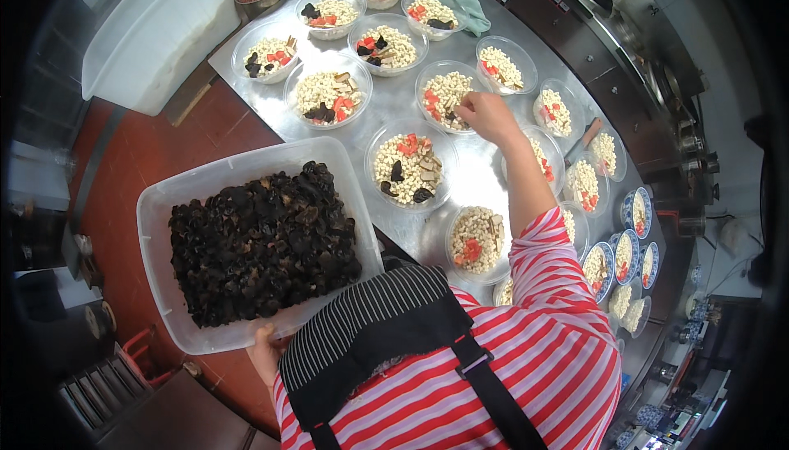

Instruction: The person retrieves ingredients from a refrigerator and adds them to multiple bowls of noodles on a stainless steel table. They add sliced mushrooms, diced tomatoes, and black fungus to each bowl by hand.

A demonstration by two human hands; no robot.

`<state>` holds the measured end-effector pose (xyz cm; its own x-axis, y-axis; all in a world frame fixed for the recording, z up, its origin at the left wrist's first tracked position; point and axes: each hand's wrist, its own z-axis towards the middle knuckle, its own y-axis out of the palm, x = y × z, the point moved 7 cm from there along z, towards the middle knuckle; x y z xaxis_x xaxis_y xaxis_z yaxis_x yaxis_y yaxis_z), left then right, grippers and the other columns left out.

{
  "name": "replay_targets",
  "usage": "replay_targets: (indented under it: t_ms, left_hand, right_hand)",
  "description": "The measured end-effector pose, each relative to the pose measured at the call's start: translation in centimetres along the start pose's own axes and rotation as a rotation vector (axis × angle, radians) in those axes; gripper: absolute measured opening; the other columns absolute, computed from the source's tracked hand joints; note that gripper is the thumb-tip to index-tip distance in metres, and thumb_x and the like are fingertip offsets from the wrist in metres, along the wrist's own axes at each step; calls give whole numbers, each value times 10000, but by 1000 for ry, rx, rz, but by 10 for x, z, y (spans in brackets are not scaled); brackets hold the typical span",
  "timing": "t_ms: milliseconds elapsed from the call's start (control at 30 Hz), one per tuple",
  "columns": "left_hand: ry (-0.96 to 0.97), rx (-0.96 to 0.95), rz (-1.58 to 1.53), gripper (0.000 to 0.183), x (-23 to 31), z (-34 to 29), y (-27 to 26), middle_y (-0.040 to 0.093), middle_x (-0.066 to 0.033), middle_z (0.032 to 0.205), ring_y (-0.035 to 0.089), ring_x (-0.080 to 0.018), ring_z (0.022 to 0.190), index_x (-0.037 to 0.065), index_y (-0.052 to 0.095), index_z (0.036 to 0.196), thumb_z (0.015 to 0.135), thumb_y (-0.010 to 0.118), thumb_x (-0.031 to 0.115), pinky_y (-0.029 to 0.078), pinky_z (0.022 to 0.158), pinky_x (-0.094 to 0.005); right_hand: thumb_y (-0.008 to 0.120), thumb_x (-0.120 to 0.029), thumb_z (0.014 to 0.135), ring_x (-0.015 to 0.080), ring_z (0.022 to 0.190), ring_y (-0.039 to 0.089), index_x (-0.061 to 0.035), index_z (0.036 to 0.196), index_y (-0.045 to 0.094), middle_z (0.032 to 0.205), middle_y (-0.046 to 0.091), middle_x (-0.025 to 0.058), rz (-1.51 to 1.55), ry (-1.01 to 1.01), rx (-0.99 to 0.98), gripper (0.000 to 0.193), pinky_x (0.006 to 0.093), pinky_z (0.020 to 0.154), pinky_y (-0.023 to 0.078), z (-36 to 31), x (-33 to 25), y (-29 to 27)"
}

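Note:
My left hand (263, 355) grips the near rim of a large translucent plastic tub (156, 273), held tilted at my left side. A heap of black wood ear fungus (263, 240) fills much of it. Over a clear plastic bowl (423, 80) on the steel table, my right hand (485, 115) is closed in a pinch, fingertips down near its contents. Dark pieces lie just under the fingers; whether any are still held is hidden. That bowl also has pale cubes and red pieces. Closer to me, another clear bowl (411, 162) has pale cubes, red pieces, tan strips and black fungus.
More filled clear bowls (329, 88) stand across the steel table (386, 240). Blue-patterned bowls (625, 254) stand at the right. A knife handle (590, 131) lies among the bowls there. A green cloth (462, 11) and a white bin (160, 35) are farther off.

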<state>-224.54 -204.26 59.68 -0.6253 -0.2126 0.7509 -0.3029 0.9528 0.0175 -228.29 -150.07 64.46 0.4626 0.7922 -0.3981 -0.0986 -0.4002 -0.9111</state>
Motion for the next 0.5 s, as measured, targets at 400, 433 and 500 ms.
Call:
replay_targets:
  t_ms: [400,433,500]
  left_hand:
    - [43,-78,-10,348,0,0,2,508,-90,867,536,-212,716,31,487,999,669,578,96,483,587,-332]
    - [26,-77,-50,331,-2,0,1,501,-85,861,533,-208,715,33,493,983,670,579,93,485,591,-331]
    - [-3,-12,9,320,-5,3,-6,497,-81,860,533,-209,716,37,496,975,672,581,94,482,592,-333]
  right_hand:
    - [547,-180,743,338,781,604,-53,1059,537,847,568,230,-134,-1007,-627,341,408,573,498,-144,-289,200]
    - [493,-123,749,340,745,607,-28,956,563,797,587,224,-41,-986,-555,238,411,561,495,-143,-294,199]
    - [485,-114,753,333,735,609,-15,880,571,758,596,217,15,-980,-593,182,422,576,492,-141,-294,201]
